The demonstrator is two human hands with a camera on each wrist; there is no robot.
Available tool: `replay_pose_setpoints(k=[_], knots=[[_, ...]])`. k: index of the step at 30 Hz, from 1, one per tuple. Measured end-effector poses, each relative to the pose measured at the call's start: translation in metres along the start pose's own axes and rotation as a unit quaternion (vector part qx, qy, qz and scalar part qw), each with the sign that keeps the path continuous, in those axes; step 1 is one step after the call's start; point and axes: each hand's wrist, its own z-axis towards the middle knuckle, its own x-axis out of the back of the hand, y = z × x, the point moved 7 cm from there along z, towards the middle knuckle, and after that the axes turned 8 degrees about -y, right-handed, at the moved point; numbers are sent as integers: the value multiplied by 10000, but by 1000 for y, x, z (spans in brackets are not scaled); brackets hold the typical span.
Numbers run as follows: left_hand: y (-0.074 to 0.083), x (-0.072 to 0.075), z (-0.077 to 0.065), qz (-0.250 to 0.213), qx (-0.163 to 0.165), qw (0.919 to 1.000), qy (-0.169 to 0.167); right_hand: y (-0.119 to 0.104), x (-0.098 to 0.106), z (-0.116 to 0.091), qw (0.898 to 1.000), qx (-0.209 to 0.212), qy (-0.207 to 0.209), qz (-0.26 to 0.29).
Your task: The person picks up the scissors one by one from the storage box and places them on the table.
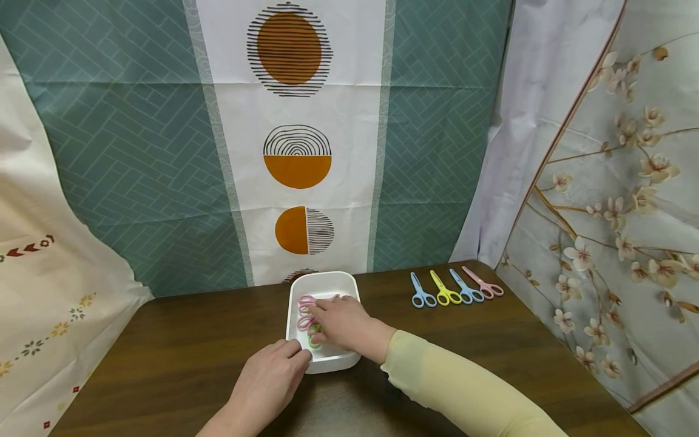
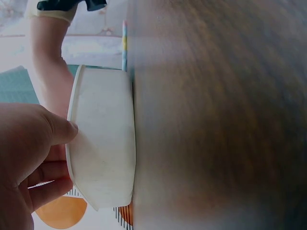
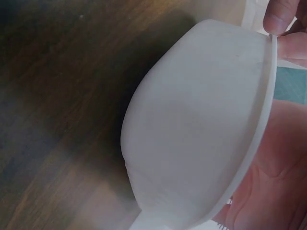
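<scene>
A white plastic tray (image 1: 334, 363) stands on the table, with pink-handled scissors (image 1: 306, 323) and green-handled scissors (image 1: 314, 343) inside. My left hand (image 1: 271, 374) pinches the near left corner of its rim. In the left wrist view the thumb (image 2: 64, 132) presses the outer wall while the other fingers sit behind the rim. My right hand (image 1: 349, 325) reaches over the right side into the tray, palm down, its fingers spread over the scissors. Part of the scissors is hidden under that hand. From the right wrist, the tray wall (image 3: 192, 124) blocks the view of the fingertips.
To the right at the back of the table (image 1: 218, 340) lie several scissors in a row: blue (image 1: 419, 293), yellow (image 1: 445, 291), another blue (image 1: 466, 290) and pink (image 1: 485, 285). Patterned curtains (image 1: 437, 152) hang behind the table and along both sides.
</scene>
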Motion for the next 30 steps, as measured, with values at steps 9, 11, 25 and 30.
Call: replay_pose_setpoints(k=[9, 11, 25, 30], knots=[[-1, -1, 0, -2, 17, 10000, -24, -7, -5, 7, 9997, -27, -30, -223], [-1, -1, 0, -21, 4, 10000, -22, -8, -5, 8, 9998, -24, -65, -200], [-2, -1, 0, -28, -13, 10000, 25, -12, -10, 7, 9990, 176, -373, -165], [-2, 0, -1, -40, -67, 9999, 100, -13, -9, 6, 9993, 232, -251, -159]])
